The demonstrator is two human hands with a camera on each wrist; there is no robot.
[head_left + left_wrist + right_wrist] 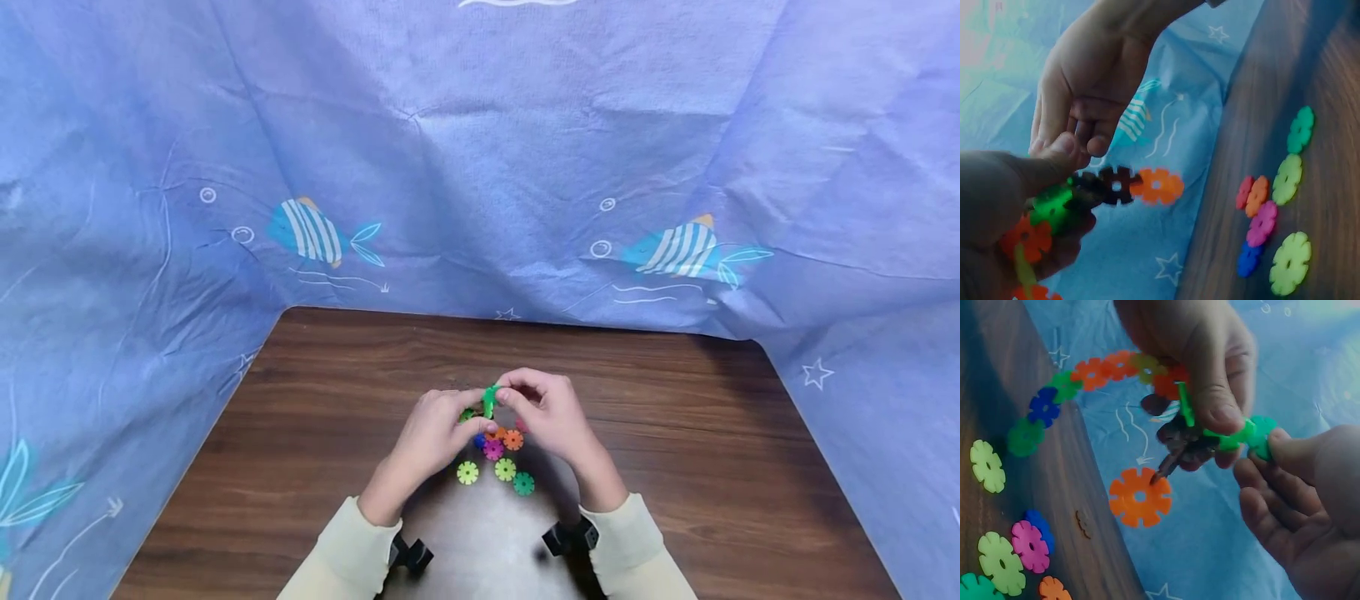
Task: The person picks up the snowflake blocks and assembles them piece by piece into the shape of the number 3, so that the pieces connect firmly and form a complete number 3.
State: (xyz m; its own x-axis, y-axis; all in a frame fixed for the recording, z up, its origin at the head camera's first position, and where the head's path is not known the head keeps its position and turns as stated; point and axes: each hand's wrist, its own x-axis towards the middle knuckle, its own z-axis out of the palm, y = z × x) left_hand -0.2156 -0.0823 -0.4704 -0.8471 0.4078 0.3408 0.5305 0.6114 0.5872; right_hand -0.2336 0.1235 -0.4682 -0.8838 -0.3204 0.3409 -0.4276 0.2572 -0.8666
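My left hand (431, 429) grips a chain of interlocking flower-shaped plastic discs between thumb and fingers. In the right wrist view one length of it runs off through orange, yellow, green and blue discs (1044, 407). Another branch has dark brown discs (1116, 185) and ends in an orange disc (1141, 497). My right hand (547, 412) pinches a green disc (1262, 434) between thumb and fingertips, right at the bright green discs (1232, 435) by the left thumb. Both hands are close together above the table, and the left fingers hide part of the joined pieces.
Loose discs lie on the brown wooden table (337, 467) below the hands: yellow-green (467, 473), teal green (523, 483), magenta (492, 450), orange (513, 440) and blue (1249, 259). A blue fish-print cloth (480, 208) stands around the table's back and sides.
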